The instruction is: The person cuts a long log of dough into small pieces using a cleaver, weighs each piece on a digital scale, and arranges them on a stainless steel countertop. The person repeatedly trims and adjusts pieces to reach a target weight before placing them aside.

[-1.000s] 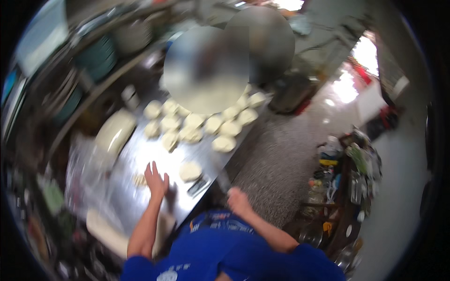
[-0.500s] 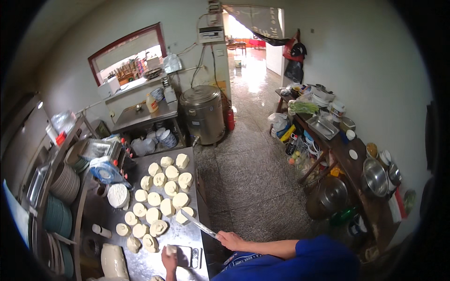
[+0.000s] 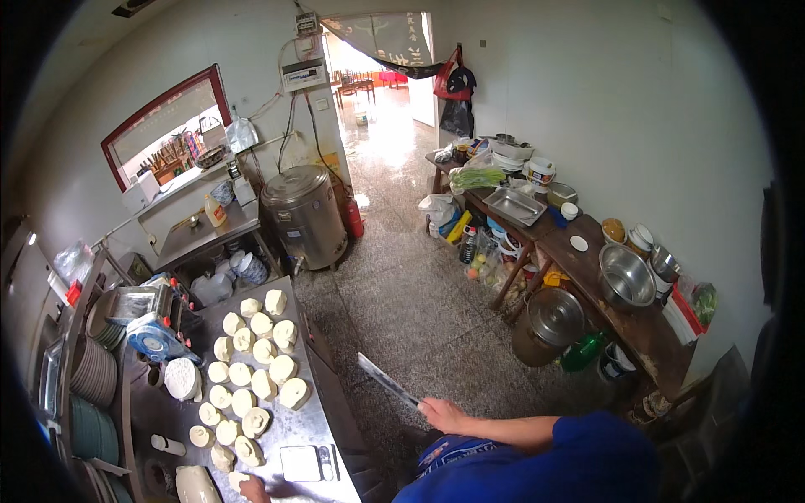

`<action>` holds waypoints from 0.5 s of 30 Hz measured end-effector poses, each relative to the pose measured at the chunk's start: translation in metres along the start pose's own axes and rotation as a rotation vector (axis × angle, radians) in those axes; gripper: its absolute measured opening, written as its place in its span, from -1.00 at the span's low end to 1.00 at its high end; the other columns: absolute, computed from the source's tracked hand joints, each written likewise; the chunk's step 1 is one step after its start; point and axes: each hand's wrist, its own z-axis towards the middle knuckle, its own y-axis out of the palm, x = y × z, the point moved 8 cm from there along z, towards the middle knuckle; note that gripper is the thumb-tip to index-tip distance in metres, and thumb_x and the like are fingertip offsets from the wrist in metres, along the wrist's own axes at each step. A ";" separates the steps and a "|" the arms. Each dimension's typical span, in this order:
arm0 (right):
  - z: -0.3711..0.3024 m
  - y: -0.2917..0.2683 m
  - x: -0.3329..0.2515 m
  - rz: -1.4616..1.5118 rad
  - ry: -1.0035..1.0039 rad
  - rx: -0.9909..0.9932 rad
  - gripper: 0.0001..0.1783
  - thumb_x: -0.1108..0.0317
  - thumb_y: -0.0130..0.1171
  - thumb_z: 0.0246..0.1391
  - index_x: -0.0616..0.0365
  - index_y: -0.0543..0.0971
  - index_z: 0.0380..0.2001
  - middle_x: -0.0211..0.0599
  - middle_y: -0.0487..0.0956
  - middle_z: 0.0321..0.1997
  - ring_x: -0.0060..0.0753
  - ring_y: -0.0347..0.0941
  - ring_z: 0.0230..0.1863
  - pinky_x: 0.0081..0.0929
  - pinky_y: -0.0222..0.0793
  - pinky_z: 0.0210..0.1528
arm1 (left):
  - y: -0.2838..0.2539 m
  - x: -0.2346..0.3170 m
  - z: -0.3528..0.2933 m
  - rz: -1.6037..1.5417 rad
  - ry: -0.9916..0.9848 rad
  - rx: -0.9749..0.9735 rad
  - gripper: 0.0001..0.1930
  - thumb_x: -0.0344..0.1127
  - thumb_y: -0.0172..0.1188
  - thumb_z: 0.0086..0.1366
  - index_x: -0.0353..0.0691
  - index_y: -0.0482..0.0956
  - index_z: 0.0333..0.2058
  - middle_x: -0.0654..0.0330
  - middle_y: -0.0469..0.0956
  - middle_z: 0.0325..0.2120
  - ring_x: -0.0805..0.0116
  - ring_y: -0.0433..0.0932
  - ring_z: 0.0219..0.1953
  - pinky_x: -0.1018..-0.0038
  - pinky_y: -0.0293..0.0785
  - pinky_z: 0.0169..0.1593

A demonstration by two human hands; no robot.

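Note:
My right hand point(image 3: 442, 414) grips a long flat-bladed knife point(image 3: 387, 379), held out past the table's right edge above the floor. At the bottom of the view my left hand point(image 3: 255, 488) has its fingers around a piece of dough point(image 3: 238, 480) low on the metal table point(image 3: 314, 402); the picture's edge partly cuts the hand off. A small digital scale point(image 3: 300, 464) with a bare white platform sits right of it. Beyond, several round dough pieces point(image 3: 240, 374) lie in loose rows. A large dough log point(image 3: 197, 485) rests at the lower left.
Left of the dough stand a blue dial scale point(image 3: 158, 339), a white floury lump point(image 3: 183, 380) and racks of stacked plates point(image 3: 95, 371). A big steel drum point(image 3: 303, 216) stands ahead. Along the right wall, a wooden bench point(image 3: 579, 267) carries bowls and trays.
My left hand has carried a dough piece from the scale leftward to the lower table. The knife has swung right, off the dough's edge. My view has turned right.

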 end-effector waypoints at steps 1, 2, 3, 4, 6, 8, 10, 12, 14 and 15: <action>-0.001 -0.004 0.008 0.014 -0.013 0.007 -0.57 -0.05 -0.08 0.45 0.12 0.51 -0.19 0.12 0.61 -0.34 0.38 0.55 -0.20 0.13 0.42 -0.18 | -0.004 -0.002 0.001 -0.029 0.018 -0.067 -0.50 -0.11 0.26 0.19 -0.46 0.57 -0.07 -0.18 0.68 -0.22 -0.20 0.67 -0.18 0.05 0.60 -0.09; 0.000 -0.009 0.016 0.026 -0.027 0.012 -0.57 -0.05 -0.08 0.45 0.11 0.51 -0.18 0.12 0.61 -0.34 0.39 0.54 -0.21 0.13 0.42 -0.19 | -0.001 0.004 -0.004 -0.006 0.081 -0.082 -0.44 -0.15 0.27 0.11 -0.52 0.55 -0.02 -0.26 0.67 -0.19 -0.28 0.66 -0.12 0.06 0.60 -0.02; 0.004 -0.013 0.025 -0.015 -0.036 0.017 -0.55 -0.05 -0.10 0.46 0.13 0.51 -0.19 0.06 0.62 -0.36 0.26 0.59 -0.27 0.09 0.43 -0.21 | -0.002 0.004 -0.020 -0.017 0.135 -0.022 -0.43 -0.18 0.26 0.11 -0.54 0.54 0.00 -0.28 0.67 -0.17 -0.30 0.66 -0.11 0.04 0.59 0.00; 0.005 -0.014 0.030 0.062 0.000 -0.016 -0.56 -0.03 -0.09 0.47 0.14 0.50 -0.24 -0.09 0.57 -0.44 0.04 0.54 -0.39 -0.04 0.41 -0.32 | -0.005 0.011 -0.037 -0.023 0.194 0.038 -0.42 -0.21 0.26 0.10 -0.56 0.53 0.03 -0.30 0.67 -0.15 -0.31 0.65 -0.11 0.02 0.58 0.02; 0.011 -0.017 0.039 0.208 0.073 -0.082 -0.58 0.02 -0.05 0.49 0.14 0.47 -0.33 -0.37 0.48 -0.59 -0.40 0.44 -0.62 -0.30 0.37 -0.55 | -0.011 0.019 -0.056 -0.065 0.264 -0.069 -0.36 -0.26 0.26 0.06 -0.58 0.51 0.10 -0.35 0.62 -0.04 -0.32 0.60 0.03 0.02 0.50 0.16; 0.024 -0.012 0.043 0.326 0.054 -0.129 -0.57 0.03 -0.10 0.52 0.12 0.43 -0.35 -0.45 0.43 -0.60 -0.55 0.35 -0.69 -0.42 0.33 -0.66 | -0.028 0.025 -0.082 -0.054 0.367 0.048 -0.37 -0.30 0.25 0.07 -0.59 0.50 0.11 -0.37 0.60 0.01 -0.30 0.57 0.11 0.03 0.46 0.22; 0.028 -0.023 0.039 0.435 0.049 -0.209 -0.57 0.03 -0.11 0.53 0.12 0.41 -0.35 -0.45 0.42 -0.61 -0.56 0.35 -0.70 -0.43 0.34 -0.68 | -0.048 0.039 -0.118 -0.346 0.494 0.150 -0.59 -0.47 0.17 0.15 -0.60 0.58 -0.03 -0.23 0.66 -0.15 -0.09 0.67 -0.10 0.11 0.59 0.04; 0.037 -0.048 0.048 0.452 0.058 -0.260 -0.57 0.02 -0.11 0.52 0.12 0.40 -0.35 -0.42 0.43 -0.61 -0.54 0.37 -0.70 -0.43 0.36 -0.68 | -0.049 0.057 -0.148 -0.385 0.446 0.214 -0.62 -0.47 0.16 0.16 -0.60 0.58 -0.06 -0.21 0.66 -0.19 -0.05 0.66 -0.16 0.12 0.59 -0.03; 0.045 -0.073 0.079 0.458 0.060 -0.290 -0.54 -0.01 -0.11 0.50 0.14 0.42 -0.35 -0.35 0.46 -0.61 -0.46 0.39 -0.71 -0.38 0.39 -0.67 | -0.036 0.085 -0.175 -0.383 0.354 0.176 -0.65 -0.47 0.15 0.16 -0.59 0.59 -0.10 -0.19 0.66 -0.24 -0.02 0.65 -0.22 0.13 0.59 -0.09; 0.049 -0.090 0.101 0.456 0.076 -0.288 -0.55 -0.01 -0.09 0.49 0.15 0.43 -0.35 -0.35 0.46 -0.60 -0.45 0.40 -0.71 -0.36 0.39 -0.68 | -0.028 0.097 -0.190 -0.373 0.308 0.137 -0.67 -0.47 0.15 0.17 -0.59 0.59 -0.11 -0.18 0.66 -0.26 0.00 0.65 -0.24 0.14 0.60 -0.12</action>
